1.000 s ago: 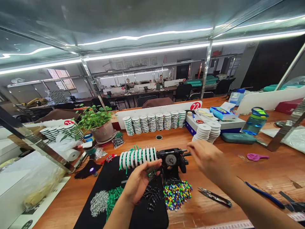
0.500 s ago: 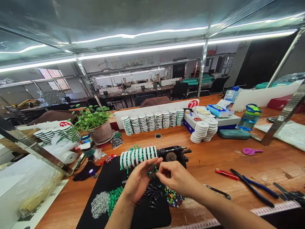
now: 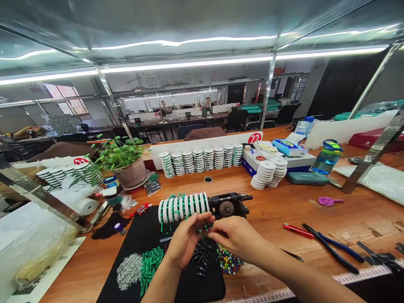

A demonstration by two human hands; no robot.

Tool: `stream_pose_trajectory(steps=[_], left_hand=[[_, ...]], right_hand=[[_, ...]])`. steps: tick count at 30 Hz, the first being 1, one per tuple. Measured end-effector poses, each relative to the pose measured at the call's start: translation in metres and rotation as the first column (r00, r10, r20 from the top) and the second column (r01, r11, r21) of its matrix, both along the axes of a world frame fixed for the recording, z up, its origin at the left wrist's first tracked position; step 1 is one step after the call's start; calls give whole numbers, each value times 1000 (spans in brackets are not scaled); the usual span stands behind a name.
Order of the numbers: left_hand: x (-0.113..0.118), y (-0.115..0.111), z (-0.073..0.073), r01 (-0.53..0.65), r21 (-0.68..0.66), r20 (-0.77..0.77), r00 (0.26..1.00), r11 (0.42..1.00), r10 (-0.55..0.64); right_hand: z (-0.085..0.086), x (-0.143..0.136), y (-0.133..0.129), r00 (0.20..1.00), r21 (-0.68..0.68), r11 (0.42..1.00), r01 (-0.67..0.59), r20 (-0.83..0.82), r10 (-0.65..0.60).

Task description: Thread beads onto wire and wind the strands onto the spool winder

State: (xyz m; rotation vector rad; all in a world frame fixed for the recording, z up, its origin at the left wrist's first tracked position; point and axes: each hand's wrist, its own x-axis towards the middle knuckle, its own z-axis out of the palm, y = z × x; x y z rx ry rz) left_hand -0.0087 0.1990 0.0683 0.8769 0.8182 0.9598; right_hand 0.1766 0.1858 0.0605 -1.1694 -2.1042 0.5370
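My left hand [image 3: 186, 237] is curved in front of the white spools [image 3: 183, 207], its fingertips partly hidden. Close against it, my right hand [image 3: 232, 233] pinches with thumb and forefinger. Bits of a green beaded strand [image 3: 203, 232] show between the two hands; its finer parts are too small to tell. The spools stand in a row on a black machine [image 3: 227, 205], green strands hanging from them. Below the hands a black mat [image 3: 126, 240] bears silver beads [image 3: 129, 271], green tube beads [image 3: 151, 265] and black beads [image 3: 202, 259]. Mixed coloured beads [image 3: 229, 260] lie by my right wrist.
Stacked wound spools [image 3: 208, 159] line the white divider. Blank white spools [image 3: 265, 174] stand right of them. A potted plant [image 3: 128, 172] is at left. Pliers [image 3: 331, 248], a red-handled tool [image 3: 298, 230] and a bottle [image 3: 327, 158] are at right. Metal posts [image 3: 372, 155] frame the bench.
The view has shifted slightly. My right fingers have moved slightly down and apart from my left fingertips; both hands stay close together before the spools.
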Motion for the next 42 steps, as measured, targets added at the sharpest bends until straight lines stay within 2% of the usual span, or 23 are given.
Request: stream_pose_trajectory(steps=[1, 3, 5, 7, 9, 12, 15, 17, 19, 22, 24, 25, 27, 29, 30, 33, 36, 39, 42], left_hand=[[0, 0, 0, -7, 5, -4, 1000, 1000, 7], [1, 0, -1, -18, 23, -12, 1000, 1000, 18], [1, -1, -5, -47, 72, -34, 998, 996, 49], [-1, -4, -13, -87, 161, -97, 990, 983, 104], [-4, -6, -22, -85, 255, -226, 963, 963, 145], [-7, -5, -32, -23, 343, -440, 879, 939, 182], [-10, 0, -31, -45, 413, -516, 812, 910, 274], [-15, 0, -24, -60, 429, -547, 777, 901, 312], [-23, -5, -13, -23, 458, -617, 711, 888, 337], [-35, -21, 9, 74, 531, -749, 508, 844, 426], [-36, -29, 25, 124, 582, -764, 422, 803, 488], [-34, -30, 32, 137, 635, -731, 424, 760, 535], [-26, -23, 43, 160, 759, -612, 504, 631, 609], [-17, -7, 49, 209, 832, -525, 595, 514, 609], [-14, 4, 51, 256, 835, -529, 618, 487, 582], [-9, 34, 57, 373, 792, -603, 603, 484, 522], [-11, 53, 67, 419, 740, -666, 568, 526, 484], [-14, 56, 75, 476, 712, -699, 548, 516, 459], [-17, 46, 73, 514, 712, -702, 529, 478, 478]], right_hand=[[1, 1, 1, 999, 105, 994, 43, -30, -40], [5, 4, 6, 992, 350, 930, 115, -84, -92], [6, 5, 14, 996, 545, 834, 85, -33, -81], [3, 4, 22, 995, 615, 789, 1, 82, -65], [0, 3, 28, 988, 603, 797, -27, 138, -71], [1, 1, 33, 989, 549, 835, -22, 135, -64], [11, 0, 42, 991, 473, 881, -17, 123, -47], [22, 0, 52, 990, 386, 922, -28, 135, -26], [34, 1, 61, 986, 281, 958, -63, 169, 15], [49, 4, 72, 973, 163, 980, -118, 215, 82], [55, 4, 77, 969, 127, 982, -136, 224, 105], [57, 4, 79, 968, 120, 983, -140, 227, 111], [57, 3, 81, 964, 111, 984, -141, 241, 111], [52, 1, 80, 971, 160, 980, -119, 224, 81], [48, 1, 78, 981, 220, 971, -91, 188, 50], [32, 2, 65, 999, 444, 896, -5, 49, -19], [19, 4, 53, 999, 532, 846, -19, 40, -3], [16, 6, 54, 998, 465, 885, -37, 63, 8], [19, 6, 66, 997, 354, 934, -57, 70, 34]])
